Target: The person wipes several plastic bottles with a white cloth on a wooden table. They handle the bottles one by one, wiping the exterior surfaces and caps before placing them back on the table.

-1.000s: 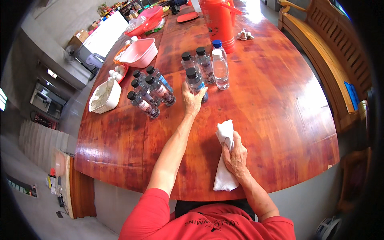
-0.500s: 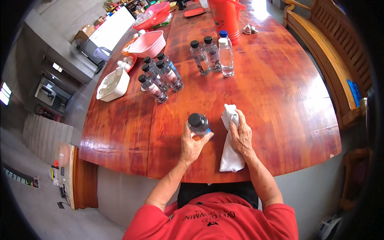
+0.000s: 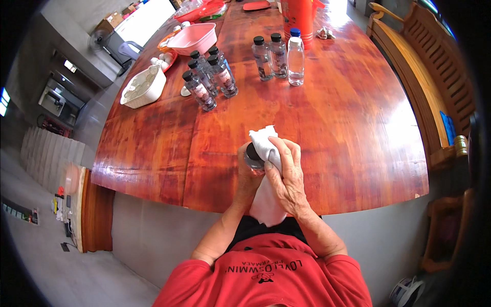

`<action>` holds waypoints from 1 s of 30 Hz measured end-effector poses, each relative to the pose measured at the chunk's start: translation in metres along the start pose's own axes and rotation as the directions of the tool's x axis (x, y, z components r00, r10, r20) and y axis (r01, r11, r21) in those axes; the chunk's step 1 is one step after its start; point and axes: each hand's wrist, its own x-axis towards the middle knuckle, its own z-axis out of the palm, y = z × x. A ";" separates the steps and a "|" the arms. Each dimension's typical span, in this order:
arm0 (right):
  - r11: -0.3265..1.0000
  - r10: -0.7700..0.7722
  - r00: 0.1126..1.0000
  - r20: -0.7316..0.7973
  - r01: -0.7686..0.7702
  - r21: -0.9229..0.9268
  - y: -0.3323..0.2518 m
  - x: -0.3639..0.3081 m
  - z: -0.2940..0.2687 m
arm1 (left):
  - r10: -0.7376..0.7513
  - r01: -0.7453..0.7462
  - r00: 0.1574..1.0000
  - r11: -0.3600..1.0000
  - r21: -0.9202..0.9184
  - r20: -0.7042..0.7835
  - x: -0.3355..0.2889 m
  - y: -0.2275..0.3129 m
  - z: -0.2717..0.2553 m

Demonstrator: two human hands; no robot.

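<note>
Right now the L hand (image 3: 245,171) is wrapped round a clear bottle w/ a dark cap (image 3: 253,162), held just over the near part of the table (image 3: 353,138), more or less centred in front of the person; can't tell if its base touches the wood. L fingers are mostly hidden behind bottle & cloth, but they curve round its side.

R hand (image 3: 287,174) grips a white cloth (image 3: 268,200), thumb & fingers closed on it, pressing its upper end against the bottle's R side & cap; the cloth's lower end hangs past the table edge. Both hands are v. close together.

Farther back, L of centre: five dark-capped bottles (image 3: 224,82) stand bunched upright. R of them, a bit apart: two more dark-capped bottles (image 3: 263,60), w/ a white-capped bottle (image 3: 296,66) beside & a blue-capped bottle (image 3: 295,33) just behind that one. Far L: white basket (image 3: 151,99), then pink basin (image 3: 198,43) beyond. Big red container (image 3: 298,20) stands behind the blue cap.
</note>
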 end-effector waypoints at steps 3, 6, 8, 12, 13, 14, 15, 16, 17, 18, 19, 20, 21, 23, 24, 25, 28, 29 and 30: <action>0.998 -0.039 0.999 0.017 0.040 -0.057 0.016 0.012 0.003 | -0.019 0.019 1.000 1.000 -0.011 0.011 -0.002 0.008 0.002; 0.997 0.074 0.993 0.089 -0.072 -0.022 0.013 0.032 0.002 | 0.059 -0.059 0.998 0.998 0.001 0.016 0.002 0.018 0.005; 0.973 0.151 0.969 0.195 -0.181 0.146 0.019 0.046 0.003 | 0.093 -0.092 0.992 0.996 -0.015 0.089 0.001 0.019 0.003; 0.879 0.260 0.868 0.423 -0.394 0.268 0.024 0.075 -0.002 | 0.143 -0.152 0.984 0.985 0.078 0.102 -0.002 0.026 0.006; 0.859 0.290 0.870 0.398 -0.420 0.292 0.022 0.076 0.001 | 0.107 -0.110 0.990 0.994 0.028 0.088 -0.003 0.022 0.007; 0.880 0.282 0.897 0.341 -0.383 0.280 0.026 0.074 0.005 | 0.073 -0.071 0.995 0.997 -0.020 0.073 -0.001 0.021 0.007; 0.900 0.271 0.920 0.284 -0.347 0.264 0.033 0.072 0.010 | 0.037 -0.033 0.998 0.997 -0.070 0.060 0.000 0.021 0.008; 0.918 0.258 0.940 0.225 -0.311 0.245 0.038 0.069 0.011 | 0.151 -0.155 0.986 0.986 0.053 0.070 0.001 0.022 0.010; 0.968 0.176 0.969 0.173 -0.203 0.151 0.037 0.059 0.012 | 0.114 -0.116 0.992 0.993 0.032 0.061 0.001 0.025 0.009; 0.994 0.075 0.977 0.200 -0.089 0.060 0.029 0.049 0.006 | 0.073 -0.074 0.996 0.997 0.009 0.051 0.001 0.026 0.008; 0.999 -0.024 0.972 0.236 0.031 -0.027 0.020 0.038 0.001 | 0.033 -0.032 0.999 0.999 -0.014 0.043 0.000 0.026 0.007; 0.997 -0.047 0.982 0.181 0.057 -0.052 0.019 0.023 0.000 | 0.021 -0.020 0.999 0.999 -0.040 0.047 -0.003 0.020 0.006; 0.994 -0.073 0.989 0.131 0.083 -0.074 0.022 0.009 0.002 | 0.041 -0.038 0.998 0.998 -0.056 0.050 -0.004 0.021 0.006; 0.985 -0.133 0.985 0.108 0.143 -0.100 0.029 -0.015 -0.002 | 0.095 -0.096 0.995 0.994 0.054 0.032 -0.004 0.015 0.007; 0.979 -0.158 0.984 0.087 0.168 -0.117 0.034 -0.023 0.000 | 0.114 -0.114 0.994 0.990 0.078 0.008 -0.002 0.008 0.006; 0.972 -0.184 0.981 0.068 0.192 -0.134 0.037 -0.029 0.000 | 0.133 -0.130 0.991 0.986 0.102 -0.016 0.001 -0.001 0.005; 0.907 -0.366 0.929 0.057 0.370 -0.200 0.018 -0.028 -0.005 | 0.194 -0.190 0.981 0.965 0.178 -0.003 0.004 -0.010 0.001; 0.869 -0.436 0.898 0.060 0.438 -0.232 0.014 -0.027 -0.007 | 0.216 -0.215 0.976 0.956 0.200 0.018 0.005 -0.010 0.001; 0.891 -0.424 0.906 -0.010 0.415 -0.185 0.018 -0.028 -0.008 | 0.192 -0.187 0.981 0.973 0.135 -0.026 0.004 0.010 0.011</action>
